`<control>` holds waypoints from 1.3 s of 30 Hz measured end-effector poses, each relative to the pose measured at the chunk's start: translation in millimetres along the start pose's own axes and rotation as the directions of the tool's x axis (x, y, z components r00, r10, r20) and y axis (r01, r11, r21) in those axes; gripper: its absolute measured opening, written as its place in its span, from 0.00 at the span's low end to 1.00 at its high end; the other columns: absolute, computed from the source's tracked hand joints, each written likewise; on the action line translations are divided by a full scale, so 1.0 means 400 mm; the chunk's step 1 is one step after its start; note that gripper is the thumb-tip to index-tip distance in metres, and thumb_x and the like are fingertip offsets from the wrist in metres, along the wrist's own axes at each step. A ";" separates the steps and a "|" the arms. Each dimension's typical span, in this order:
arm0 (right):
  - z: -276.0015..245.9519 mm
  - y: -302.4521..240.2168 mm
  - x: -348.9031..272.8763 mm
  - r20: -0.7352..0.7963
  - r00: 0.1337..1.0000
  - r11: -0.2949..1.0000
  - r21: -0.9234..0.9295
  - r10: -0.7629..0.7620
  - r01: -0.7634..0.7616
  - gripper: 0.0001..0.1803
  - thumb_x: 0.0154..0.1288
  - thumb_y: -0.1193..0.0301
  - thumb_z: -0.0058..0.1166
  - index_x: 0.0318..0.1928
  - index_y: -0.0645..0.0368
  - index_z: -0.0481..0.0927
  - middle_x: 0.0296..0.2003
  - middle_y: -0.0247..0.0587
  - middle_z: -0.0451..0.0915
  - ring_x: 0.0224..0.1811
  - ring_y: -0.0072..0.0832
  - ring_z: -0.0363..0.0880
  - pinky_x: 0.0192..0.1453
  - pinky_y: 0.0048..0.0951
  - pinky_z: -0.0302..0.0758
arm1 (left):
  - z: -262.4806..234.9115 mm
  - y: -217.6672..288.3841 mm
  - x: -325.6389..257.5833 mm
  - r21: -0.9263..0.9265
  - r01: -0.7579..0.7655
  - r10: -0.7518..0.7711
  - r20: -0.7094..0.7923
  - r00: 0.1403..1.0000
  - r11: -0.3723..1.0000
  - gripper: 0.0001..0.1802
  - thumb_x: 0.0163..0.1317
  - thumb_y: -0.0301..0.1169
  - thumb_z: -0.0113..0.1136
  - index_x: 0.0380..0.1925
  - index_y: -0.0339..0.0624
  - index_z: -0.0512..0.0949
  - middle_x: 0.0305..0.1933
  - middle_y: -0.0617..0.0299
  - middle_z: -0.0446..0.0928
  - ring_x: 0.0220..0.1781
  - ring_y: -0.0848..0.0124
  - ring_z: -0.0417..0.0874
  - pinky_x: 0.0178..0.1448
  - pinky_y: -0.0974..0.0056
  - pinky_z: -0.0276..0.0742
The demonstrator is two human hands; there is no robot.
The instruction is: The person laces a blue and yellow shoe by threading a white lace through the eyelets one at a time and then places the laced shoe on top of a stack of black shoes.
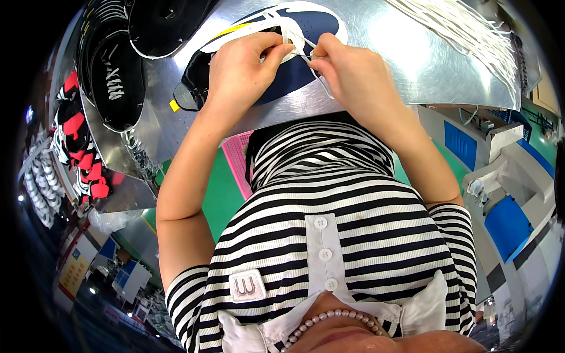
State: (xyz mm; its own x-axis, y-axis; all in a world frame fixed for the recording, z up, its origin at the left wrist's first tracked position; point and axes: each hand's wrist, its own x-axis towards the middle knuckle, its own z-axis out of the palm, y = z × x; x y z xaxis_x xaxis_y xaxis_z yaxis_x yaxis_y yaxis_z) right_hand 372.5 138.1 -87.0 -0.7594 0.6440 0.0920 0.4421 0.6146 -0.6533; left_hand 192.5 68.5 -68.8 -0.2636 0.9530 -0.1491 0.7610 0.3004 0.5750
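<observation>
A navy sneaker upper (294, 77) with white trim and a yellow stripe lies on the metal table, its heel with a small yellow tab toward me on the left. My left hand (242, 69) rests over it, thumb and forefinger pinched at the edge of the lacing opening. Just to the right, my right hand (359, 76) is closed in a pinch on a white shoelace (323, 83), which runs through the eyelets. A loose length of it hangs below the right fingers. The fingertips of both hands are close together; the left fingers partly hide what they grip.
Black shoe uppers (118, 82) are stacked at the table's left. Many white laces (465, 41) lie spread at the right of the metal table (406, 65). Red, black and white pieces (76, 135) stand far left. Below the table's near edge is a pink basket (237, 159).
</observation>
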 end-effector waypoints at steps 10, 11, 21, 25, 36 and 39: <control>0.083 -0.030 0.032 -0.114 0.991 0.976 -0.211 -0.074 0.049 0.08 0.59 0.73 0.56 0.37 0.61 0.73 0.28 0.48 0.82 0.31 0.44 0.85 0.30 0.37 0.80 | 0.014 -0.009 -0.036 0.041 -0.342 0.344 -0.082 0.935 0.939 0.13 0.58 0.25 0.59 0.45 0.40 0.81 0.33 0.54 0.78 0.37 0.53 0.80 0.41 0.55 0.75; 0.059 -0.026 0.015 -0.070 0.997 0.990 -0.142 -0.038 0.028 0.08 0.61 0.72 0.56 0.38 0.61 0.73 0.29 0.49 0.82 0.32 0.45 0.85 0.31 0.36 0.80 | 0.010 -0.002 -0.048 0.049 -0.335 0.338 -0.072 0.939 0.941 0.14 0.58 0.24 0.60 0.45 0.39 0.80 0.34 0.53 0.78 0.37 0.54 0.81 0.41 0.57 0.76; -0.056 0.069 0.047 0.074 0.931 0.621 0.726 0.357 -0.296 0.19 0.62 0.68 0.65 0.50 0.60 0.74 0.39 0.31 0.77 0.41 0.18 0.73 0.46 0.20 0.70 | -0.012 0.015 -0.119 0.325 -0.392 0.459 -0.161 0.874 0.860 0.14 0.55 0.29 0.60 0.42 0.40 0.81 0.30 0.60 0.76 0.32 0.61 0.80 0.37 0.61 0.76; -0.021 0.055 0.054 -0.118 0.958 0.782 0.608 0.260 -0.138 0.29 0.51 0.65 0.75 0.48 0.61 0.73 0.40 0.38 0.77 0.42 0.21 0.75 0.46 0.22 0.74 | -0.095 -0.054 -0.075 -0.357 0.254 -0.048 0.495 0.867 0.899 0.29 0.72 0.52 0.50 0.53 0.34 0.79 0.54 0.52 0.81 0.60 0.66 0.77 0.65 0.65 0.67; -0.014 -0.005 0.045 0.059 0.921 0.641 0.702 0.384 -0.312 0.25 0.55 0.69 0.72 0.47 0.59 0.69 0.38 0.36 0.76 0.40 0.22 0.75 0.43 0.22 0.74 | -0.087 -0.026 -0.046 -0.475 0.574 -0.233 0.599 0.766 0.668 0.17 0.58 0.47 0.68 0.35 0.44 0.85 0.35 0.70 0.78 0.39 0.78 0.71 0.50 0.73 0.64; -0.005 0.015 0.041 0.013 0.937 0.744 0.604 0.349 -0.285 0.25 0.55 0.66 0.72 0.46 0.59 0.70 0.37 0.34 0.76 0.38 0.21 0.74 0.42 0.22 0.73 | -0.064 -0.056 -0.035 -0.521 0.527 -0.145 0.605 0.783 0.671 0.15 0.59 0.43 0.68 0.36 0.44 0.84 0.33 0.69 0.79 0.39 0.77 0.74 0.51 0.71 0.65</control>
State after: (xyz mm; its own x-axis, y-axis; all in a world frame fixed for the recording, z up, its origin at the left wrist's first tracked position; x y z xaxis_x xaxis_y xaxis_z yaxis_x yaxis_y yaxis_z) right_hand 363.6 153.2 -87.9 -0.5637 0.8119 -0.1516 0.2572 -0.0019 -0.9664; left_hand 164.0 47.3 -58.9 0.0419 0.7256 -0.6868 0.0624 0.6842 0.7266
